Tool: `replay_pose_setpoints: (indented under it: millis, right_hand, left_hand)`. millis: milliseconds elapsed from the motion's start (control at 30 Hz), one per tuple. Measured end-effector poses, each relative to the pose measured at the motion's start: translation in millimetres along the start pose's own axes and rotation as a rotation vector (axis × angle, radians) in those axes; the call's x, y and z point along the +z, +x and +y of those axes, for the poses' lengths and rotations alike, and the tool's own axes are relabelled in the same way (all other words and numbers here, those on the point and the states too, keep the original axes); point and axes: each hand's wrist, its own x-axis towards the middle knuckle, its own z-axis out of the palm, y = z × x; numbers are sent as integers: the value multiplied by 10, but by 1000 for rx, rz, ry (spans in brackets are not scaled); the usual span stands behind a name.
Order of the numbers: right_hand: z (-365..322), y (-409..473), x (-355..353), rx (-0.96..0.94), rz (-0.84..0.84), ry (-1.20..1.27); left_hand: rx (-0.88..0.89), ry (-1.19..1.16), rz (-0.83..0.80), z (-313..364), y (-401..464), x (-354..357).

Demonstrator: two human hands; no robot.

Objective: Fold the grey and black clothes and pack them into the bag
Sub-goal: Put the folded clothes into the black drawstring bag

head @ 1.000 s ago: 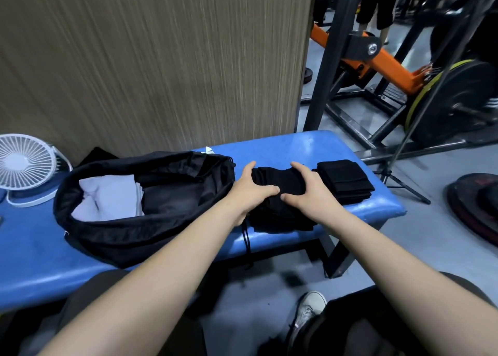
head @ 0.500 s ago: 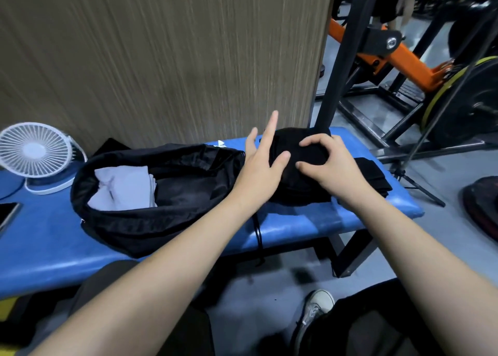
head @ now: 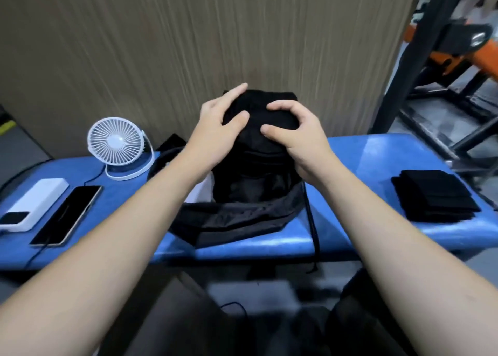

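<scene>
A folded black garment [head: 258, 113] is held up over the open black bag [head: 237, 218], which lies on the blue bench [head: 358, 161]. My left hand [head: 213, 129] grips the garment's left side, thumb on the front and fingers over the top. Gripping the right side is my right hand [head: 293, 132], its fingers curled into the cloth. A bit of light grey cloth [head: 200, 191] shows inside the bag by my left forearm. A second folded black garment [head: 433, 196] lies on the bench at the right.
A white desk fan [head: 118, 145] stands at the back left of the bench. A white power bank [head: 32, 202] and a dark phone [head: 67, 215] lie at the left. A wood-grain wall rises behind; a black gym rack [head: 404, 59] stands on the right.
Both hands lifted the black garment off the bench and carried it left, over the bag. The camera turned left, so the fan, power bank and phone came into view.
</scene>
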Motion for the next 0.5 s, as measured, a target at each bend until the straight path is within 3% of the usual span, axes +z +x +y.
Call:
replay_pose_setpoints:
  millis: [333, 500]
  right_hand:
    - [571, 62, 225, 357, -87, -97]
    - [735, 63, 114, 414, -178, -387]
  left_hand:
    - [-283, 51, -60, -757, -88, 66]
    - [-320, 166, -107, -885, -100, 213]
